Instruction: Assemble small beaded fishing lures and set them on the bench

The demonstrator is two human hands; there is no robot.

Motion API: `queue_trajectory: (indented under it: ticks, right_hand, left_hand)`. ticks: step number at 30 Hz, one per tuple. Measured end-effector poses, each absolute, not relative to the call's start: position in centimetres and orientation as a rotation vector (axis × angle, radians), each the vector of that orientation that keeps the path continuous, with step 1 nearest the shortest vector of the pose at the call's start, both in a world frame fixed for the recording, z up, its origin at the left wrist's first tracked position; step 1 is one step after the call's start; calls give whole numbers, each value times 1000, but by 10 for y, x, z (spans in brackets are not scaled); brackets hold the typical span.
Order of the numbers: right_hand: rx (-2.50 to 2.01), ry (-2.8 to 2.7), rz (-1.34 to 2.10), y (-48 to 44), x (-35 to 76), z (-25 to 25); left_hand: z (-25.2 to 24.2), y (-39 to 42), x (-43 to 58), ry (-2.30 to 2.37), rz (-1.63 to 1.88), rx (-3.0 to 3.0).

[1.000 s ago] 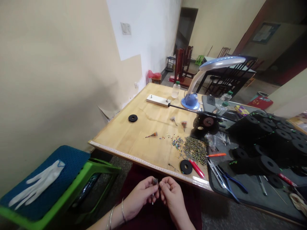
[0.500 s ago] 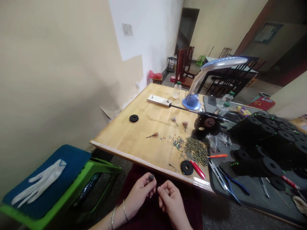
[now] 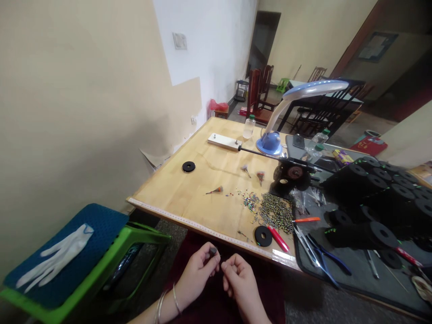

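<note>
Left hand: the left hand (image 3: 196, 275) sits just below the near edge of the bench (image 3: 168, 193), its fingers closed in a pinch on a small dark piece (image 3: 213, 250); metal bangles (image 3: 175, 299) circle the wrist.

Right hand: the right hand (image 3: 238, 280) is just beside the left at 3 o'clock, its fingers curled shut with nothing visible in them; anything very fine there would be too small to tell.

Small piece: it sits at the left hand's fingertips, mostly hidden, so its exact shape and material cannot be told.

Handling: it seems light, tiny and easy to drop; a fingertip pinch on its sides looks the surest hold.

Bench, 12 o'clock from the hands: a black rubber disc (image 3: 263, 236), a red marker (image 3: 278, 239) and a heap of striped beads (image 3: 276, 212).

Tray, 2 o'clock: blue-handled pliers (image 3: 329, 261) and black spools (image 3: 362, 235).

Further, 12 to 1 o'clock: a blue desk lamp (image 3: 269, 145) and a plastic bottle (image 3: 249, 128).

Stool, 10 o'clock: a green stool (image 3: 101, 256) with a white glove (image 3: 56, 256) on its blue seat.
</note>
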State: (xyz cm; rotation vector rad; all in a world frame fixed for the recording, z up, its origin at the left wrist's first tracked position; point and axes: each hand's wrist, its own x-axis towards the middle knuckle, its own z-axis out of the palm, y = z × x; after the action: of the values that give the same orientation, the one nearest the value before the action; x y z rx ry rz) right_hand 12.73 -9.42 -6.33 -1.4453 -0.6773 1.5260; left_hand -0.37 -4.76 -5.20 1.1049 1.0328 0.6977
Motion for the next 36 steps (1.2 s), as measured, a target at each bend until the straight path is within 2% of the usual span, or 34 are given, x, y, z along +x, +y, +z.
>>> queue_trajectory:
  ticks: [21, 36]
  right_hand:
    - [-1450, -669, 1510, -93, 129, -65]
    - [-1463, -692, 1524, -94, 128, -58]
  left_hand:
    - [-47, -51, -5, 1050, 694, 1291]
    - [-49, -47, -3, 1079, 734, 1159]
